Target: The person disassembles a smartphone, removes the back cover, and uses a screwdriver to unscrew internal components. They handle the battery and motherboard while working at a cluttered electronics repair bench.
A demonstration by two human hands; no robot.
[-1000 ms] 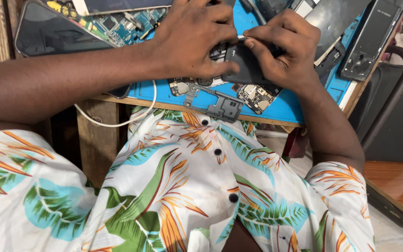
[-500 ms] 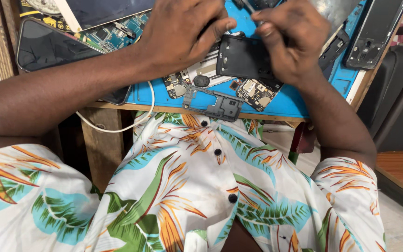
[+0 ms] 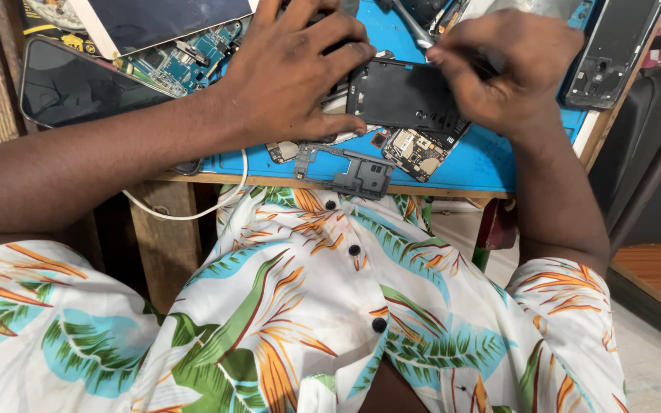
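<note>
Where hands overlap, black frame half-hidden.

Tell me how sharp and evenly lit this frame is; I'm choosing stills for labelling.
Head view: even daylight, no hard shadows; the right hand is smeared by motion, the left hand and black frame are sharper; the dark screen shows faint reflections; the shirt is crisp; edges bow a little.

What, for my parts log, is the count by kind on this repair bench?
Circuit boards: 3
Black phone frames: 2
Dark screens: 2
Grey bracket: 1
White cable: 1
Total: 9
</note>
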